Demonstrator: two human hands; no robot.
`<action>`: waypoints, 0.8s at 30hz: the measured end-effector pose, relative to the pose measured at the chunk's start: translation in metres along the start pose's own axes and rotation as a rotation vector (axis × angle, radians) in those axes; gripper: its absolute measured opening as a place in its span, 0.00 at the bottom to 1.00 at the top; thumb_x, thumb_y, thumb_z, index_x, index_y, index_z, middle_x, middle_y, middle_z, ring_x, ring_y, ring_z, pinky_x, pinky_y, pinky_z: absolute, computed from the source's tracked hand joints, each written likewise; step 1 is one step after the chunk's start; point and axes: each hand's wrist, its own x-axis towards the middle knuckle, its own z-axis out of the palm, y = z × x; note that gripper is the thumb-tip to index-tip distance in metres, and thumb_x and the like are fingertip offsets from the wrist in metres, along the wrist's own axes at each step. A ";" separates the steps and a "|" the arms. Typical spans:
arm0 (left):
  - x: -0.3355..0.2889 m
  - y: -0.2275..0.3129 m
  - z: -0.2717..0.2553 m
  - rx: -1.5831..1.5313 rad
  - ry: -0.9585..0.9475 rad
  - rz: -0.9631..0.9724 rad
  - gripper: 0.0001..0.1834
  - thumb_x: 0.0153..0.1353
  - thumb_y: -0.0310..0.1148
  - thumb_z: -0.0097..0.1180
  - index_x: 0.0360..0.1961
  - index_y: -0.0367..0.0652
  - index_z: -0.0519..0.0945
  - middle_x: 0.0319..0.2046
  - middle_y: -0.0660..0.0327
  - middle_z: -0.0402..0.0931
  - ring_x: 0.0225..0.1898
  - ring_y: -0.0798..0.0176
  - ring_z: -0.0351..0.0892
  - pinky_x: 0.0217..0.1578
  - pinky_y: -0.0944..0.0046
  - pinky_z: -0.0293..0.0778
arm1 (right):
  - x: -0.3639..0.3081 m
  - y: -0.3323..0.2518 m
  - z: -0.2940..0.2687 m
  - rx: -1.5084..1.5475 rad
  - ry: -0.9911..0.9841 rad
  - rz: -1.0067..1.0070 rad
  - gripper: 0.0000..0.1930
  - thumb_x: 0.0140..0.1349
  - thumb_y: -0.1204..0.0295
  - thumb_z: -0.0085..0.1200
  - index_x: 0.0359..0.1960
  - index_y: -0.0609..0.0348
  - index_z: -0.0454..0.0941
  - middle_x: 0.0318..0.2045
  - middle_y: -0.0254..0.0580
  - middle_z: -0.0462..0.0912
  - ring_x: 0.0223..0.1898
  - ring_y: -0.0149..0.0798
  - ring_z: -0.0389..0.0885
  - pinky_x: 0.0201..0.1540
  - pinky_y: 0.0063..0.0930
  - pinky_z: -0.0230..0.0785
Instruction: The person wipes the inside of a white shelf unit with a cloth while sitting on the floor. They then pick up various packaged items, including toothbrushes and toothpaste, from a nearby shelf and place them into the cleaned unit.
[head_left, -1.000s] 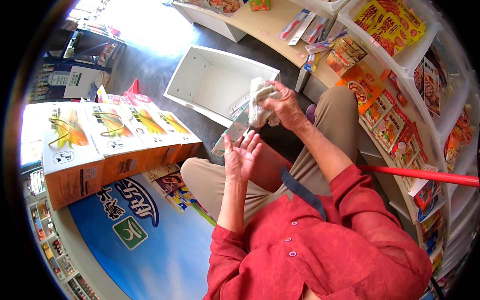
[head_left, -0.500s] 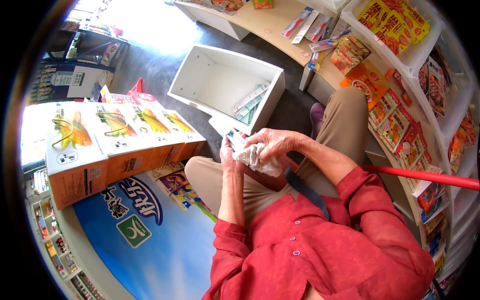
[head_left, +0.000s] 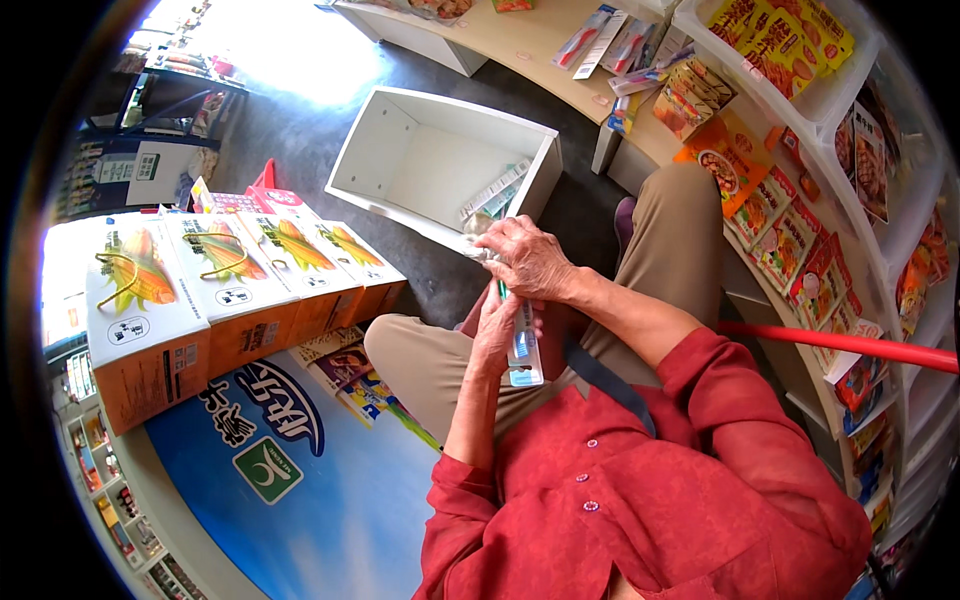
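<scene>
My left hand (head_left: 494, 328) is closed around a toothbrush pack (head_left: 525, 352), a slim clear package with a pale blue-and-white end showing below my fingers. Over its upper part lies my right hand (head_left: 535, 262), fingers curled on a crumpled whitish cloth (head_left: 474, 248) that is partly hidden. Both hands are close together above my lap, just in front of a white open drawer (head_left: 395, 165). Several similar flat packs (head_left: 497, 190) lie in the drawer's near right corner.
White-and-orange boxes with corn pictures (head_left: 190, 300) stand in a row at left on a blue printed surface (head_left: 370, 500). At right are a curved shelf with food packets (head_left: 790, 245), clear bins (head_left: 840, 100) and a red pole (head_left: 840, 345). More toothbrush packs (head_left: 625, 50) lie on the far shelf.
The pack has swung from pointing up toward the drawer to pointing down toward my lap. My right hand and the cloth have moved up and across to its far end.
</scene>
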 end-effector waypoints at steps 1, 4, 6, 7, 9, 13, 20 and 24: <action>0.003 -0.011 -0.008 -0.041 -0.009 -0.021 0.20 0.62 0.38 0.48 0.52 0.47 0.60 0.26 0.59 0.73 0.18 0.67 0.73 0.16 0.70 0.72 | 0.000 0.003 0.003 -0.017 -0.013 0.041 0.16 0.51 0.64 0.50 0.43 0.52 0.75 0.37 0.47 0.75 0.44 0.47 0.72 0.48 0.38 0.67; -0.013 -0.004 -0.006 0.018 -0.003 -0.075 0.21 0.61 0.38 0.48 0.53 0.48 0.59 0.26 0.60 0.73 0.18 0.67 0.72 0.16 0.69 0.72 | 0.012 0.012 -0.007 0.111 -0.042 0.258 0.16 0.52 0.63 0.49 0.42 0.51 0.75 0.35 0.48 0.76 0.40 0.50 0.75 0.45 0.40 0.69; -0.021 0.003 0.001 -0.028 -0.072 -0.043 0.22 0.60 0.39 0.50 0.52 0.48 0.59 0.26 0.58 0.73 0.19 0.67 0.72 0.16 0.69 0.73 | 0.017 0.032 -0.010 0.012 0.122 0.407 0.15 0.51 0.62 0.49 0.40 0.51 0.75 0.35 0.50 0.77 0.37 0.51 0.77 0.42 0.40 0.70; -0.027 0.005 0.002 -0.077 -0.093 -0.032 0.22 0.60 0.40 0.50 0.52 0.47 0.59 0.26 0.57 0.73 0.19 0.66 0.73 0.17 0.69 0.73 | 0.020 0.039 -0.013 -0.004 0.172 0.472 0.16 0.51 0.62 0.49 0.40 0.52 0.75 0.35 0.50 0.77 0.37 0.51 0.77 0.42 0.39 0.70; -0.032 0.004 -0.002 -0.185 -0.129 -0.015 0.22 0.59 0.43 0.50 0.50 0.47 0.61 0.27 0.55 0.72 0.20 0.66 0.73 0.18 0.68 0.75 | 0.023 0.050 -0.021 0.044 0.235 0.557 0.16 0.52 0.63 0.50 0.41 0.56 0.75 0.36 0.51 0.78 0.37 0.49 0.78 0.42 0.36 0.70; -0.023 -0.012 -0.023 -0.356 -0.035 -0.029 0.21 0.60 0.47 0.46 0.46 0.44 0.64 0.28 0.55 0.73 0.20 0.65 0.75 0.19 0.68 0.77 | 0.025 0.044 -0.033 0.371 0.190 0.491 0.17 0.52 0.65 0.52 0.42 0.60 0.74 0.35 0.51 0.80 0.37 0.40 0.79 0.42 0.28 0.69; -0.004 -0.013 -0.025 -0.400 0.002 -0.160 0.27 0.59 0.57 0.40 0.44 0.42 0.65 0.24 0.57 0.71 0.17 0.65 0.73 0.15 0.69 0.74 | 0.001 0.017 -0.011 -0.006 -0.232 0.103 0.20 0.54 0.65 0.43 0.50 0.54 0.69 0.41 0.55 0.75 0.41 0.52 0.76 0.46 0.41 0.68; -0.008 -0.014 -0.029 -0.352 0.011 -0.105 0.28 0.58 0.58 0.40 0.44 0.43 0.65 0.23 0.57 0.71 0.16 0.65 0.72 0.13 0.69 0.73 | 0.003 0.009 -0.016 0.162 -0.208 0.272 0.21 0.52 0.65 0.45 0.48 0.57 0.68 0.38 0.59 0.76 0.42 0.53 0.75 0.47 0.41 0.67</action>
